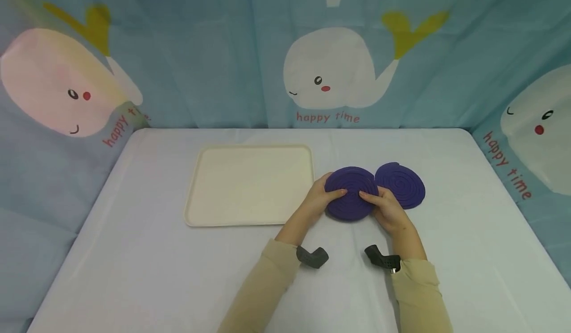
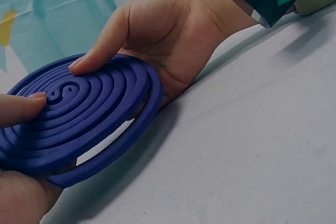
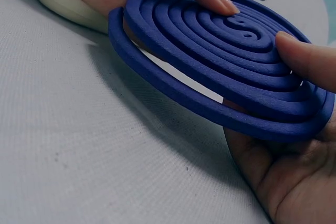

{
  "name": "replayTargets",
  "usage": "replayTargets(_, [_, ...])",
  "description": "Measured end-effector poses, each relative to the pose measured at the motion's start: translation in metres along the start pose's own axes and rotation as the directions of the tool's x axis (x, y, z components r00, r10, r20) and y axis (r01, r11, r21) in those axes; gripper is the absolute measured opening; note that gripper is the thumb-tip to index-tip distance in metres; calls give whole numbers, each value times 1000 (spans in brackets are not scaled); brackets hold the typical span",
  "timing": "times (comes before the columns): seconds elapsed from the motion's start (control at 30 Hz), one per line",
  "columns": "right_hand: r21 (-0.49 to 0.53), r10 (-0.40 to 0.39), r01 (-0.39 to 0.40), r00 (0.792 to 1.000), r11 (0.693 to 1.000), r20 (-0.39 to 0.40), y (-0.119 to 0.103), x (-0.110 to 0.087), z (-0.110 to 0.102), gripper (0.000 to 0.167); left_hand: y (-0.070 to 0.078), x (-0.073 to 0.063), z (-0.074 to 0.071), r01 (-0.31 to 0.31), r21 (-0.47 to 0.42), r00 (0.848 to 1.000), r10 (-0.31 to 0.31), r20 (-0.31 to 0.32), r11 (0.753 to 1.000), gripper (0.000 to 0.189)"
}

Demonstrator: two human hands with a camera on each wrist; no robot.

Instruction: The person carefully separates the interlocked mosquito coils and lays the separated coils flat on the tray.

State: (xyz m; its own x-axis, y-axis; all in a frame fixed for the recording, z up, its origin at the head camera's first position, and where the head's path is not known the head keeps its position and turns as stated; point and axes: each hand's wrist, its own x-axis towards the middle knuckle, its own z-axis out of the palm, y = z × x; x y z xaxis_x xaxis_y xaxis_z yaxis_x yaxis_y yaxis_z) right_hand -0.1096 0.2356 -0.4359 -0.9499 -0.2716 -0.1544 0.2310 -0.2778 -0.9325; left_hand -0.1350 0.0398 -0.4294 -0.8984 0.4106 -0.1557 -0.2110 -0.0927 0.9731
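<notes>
Held coil, head view: flat round purple spiral coil of matte cord, held up just over the white-covered worktop
Left side: left grip has the coil's left edge pinched, thumb on top
Right side: right grip does the same opposite, thumb tips close together near the middle
Spare coil: another flat purple spiral lying on the worktop, just beyond the right grip
Tray: shallow cream rectangular tray, just left of the left grip
Backdrop: blue cloth with white whales and red "happy time" lettering
Loose edge, left wrist view: the outermost turn kinda splits off from the rest, its end by the left grip; can't see the right fingertips underneath
Coil middle, right wrist view: neat S-shaped centre between both thumbs, shadow on the worktop below
</notes>
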Motion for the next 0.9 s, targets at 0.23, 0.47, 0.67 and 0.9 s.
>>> replayTargets(0.23, [4,6,-6,1000,1000,22,4,-3,-2,29,-10,-1,2,-24,53,999,26,-29,998,53])
replayTargets(0.47, [43,-29,25,995,999,100,0,-4,-6,31,-3,1,3,-32,77,999,32,-3,997,53])
replayTargets(0.67, [50,-30,21,982,999,186,-2,-4,-8,34,2,0,-1,8,58,996,-13,86,998,57])
replayTargets(0.9, [82,-34,15,970,997,241,1,-3,-8,35,1,0,-5,12,32,994,-15,108,999,55])
